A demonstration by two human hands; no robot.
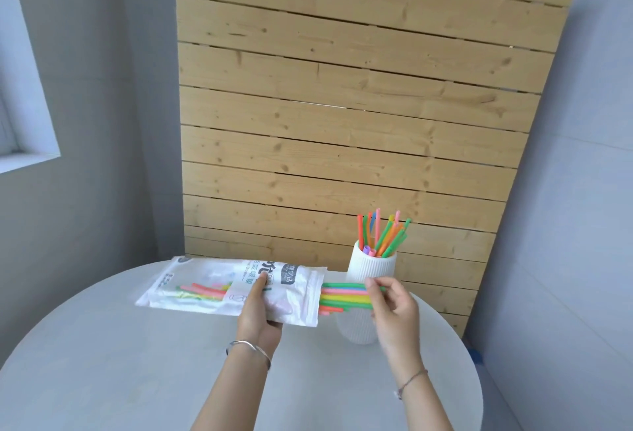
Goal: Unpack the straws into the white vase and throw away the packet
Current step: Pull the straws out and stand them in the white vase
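The left hand (259,310) holds the white plastic packet (219,288) above the round grey table (137,362); the thumb lies on top of the packet and the other fingers are closed under it, so the packet stays almost flat, with its open end to the right. A bundle of straws (346,297) in green, pink, yellow, blue and orange sticks out of this open end. The right hand (394,310) pinches the free ends of these straws between the thumb and the first fingers, while the other fingers are loosely curled. More straws are visible inside the packet through the plastic. The white ribbed vase (371,269) stands on the table just behind the bundle and the right hand, and several coloured straws already stand upright in it. Behind the table there is a wooden panel (342,105).
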